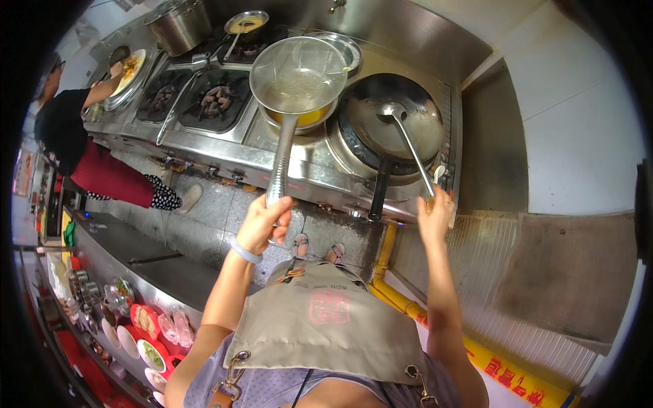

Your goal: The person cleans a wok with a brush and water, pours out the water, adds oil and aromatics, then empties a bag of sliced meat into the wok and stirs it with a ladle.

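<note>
My left hand (pixel 266 224) grips the ribbed metal handle of a fine-mesh strainer (pixel 298 74). The strainer is held over a metal bowl (pixel 311 125) with yellow liquid, probably oil, seen past its rim. At the right, my right hand (pixel 435 211) is closed around the end of a long-handled metal ladle (pixel 414 153). The ladle's head rests inside a dark wok (pixel 365 117), which sits tilted on a burner ring (pixel 336 148). A black wok handle (pixel 379 191) points toward me, between my two hands. What the wok's bottom holds is hard to tell.
Two gas burners (pixel 217 101) lie to the left, with a swing faucet (pixel 176 107) across them. A tall pot (pixel 179 28) and a pan (pixel 246 23) stand behind. A co-worker (pixel 76 132) handles a plate of food (pixel 131 71). A counter (pixel 137 270) with ingredient bowls (pixel 151 355) is at lower left.
</note>
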Demonstrator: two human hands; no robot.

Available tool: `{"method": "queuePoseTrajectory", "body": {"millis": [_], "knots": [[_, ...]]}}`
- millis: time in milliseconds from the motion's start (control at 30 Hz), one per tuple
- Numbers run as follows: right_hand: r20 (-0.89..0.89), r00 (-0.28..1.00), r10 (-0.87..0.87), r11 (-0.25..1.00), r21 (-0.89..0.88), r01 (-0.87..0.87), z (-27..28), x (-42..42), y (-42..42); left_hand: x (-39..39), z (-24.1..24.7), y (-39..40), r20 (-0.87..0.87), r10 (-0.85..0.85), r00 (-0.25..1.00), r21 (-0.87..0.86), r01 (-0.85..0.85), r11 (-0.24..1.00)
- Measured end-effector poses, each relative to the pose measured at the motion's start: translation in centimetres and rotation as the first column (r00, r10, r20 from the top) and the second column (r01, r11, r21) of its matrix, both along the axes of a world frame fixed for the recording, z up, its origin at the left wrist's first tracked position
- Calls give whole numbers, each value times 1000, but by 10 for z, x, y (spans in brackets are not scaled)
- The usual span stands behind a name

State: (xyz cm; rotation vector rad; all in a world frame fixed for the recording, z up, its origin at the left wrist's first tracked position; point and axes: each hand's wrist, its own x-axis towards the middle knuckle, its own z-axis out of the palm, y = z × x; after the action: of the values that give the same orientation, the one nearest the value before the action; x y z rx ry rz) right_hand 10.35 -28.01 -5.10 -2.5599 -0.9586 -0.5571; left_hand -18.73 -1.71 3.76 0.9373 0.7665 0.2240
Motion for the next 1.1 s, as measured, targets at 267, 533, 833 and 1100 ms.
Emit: {"method": "queuePoseTrajectory", "body": {"millis": [267,533,833,1100], "knots": [[-768,-370,522,802,590,-93,115,-109,126,47,19,-75,288,-229,930,105,207,973],[-533,-445,720,693,588,417,130,-66,70,43,-12,45,-254,-78,964,513,203,834],[-586,-121,801,508,559,656,145,-89,51,118,-202,275,-209,237,949,152,-208,966],[-780,191,596,489,541,684,168,-130,60,181,-223,271,-269,457,848,367,-348,862]]}}
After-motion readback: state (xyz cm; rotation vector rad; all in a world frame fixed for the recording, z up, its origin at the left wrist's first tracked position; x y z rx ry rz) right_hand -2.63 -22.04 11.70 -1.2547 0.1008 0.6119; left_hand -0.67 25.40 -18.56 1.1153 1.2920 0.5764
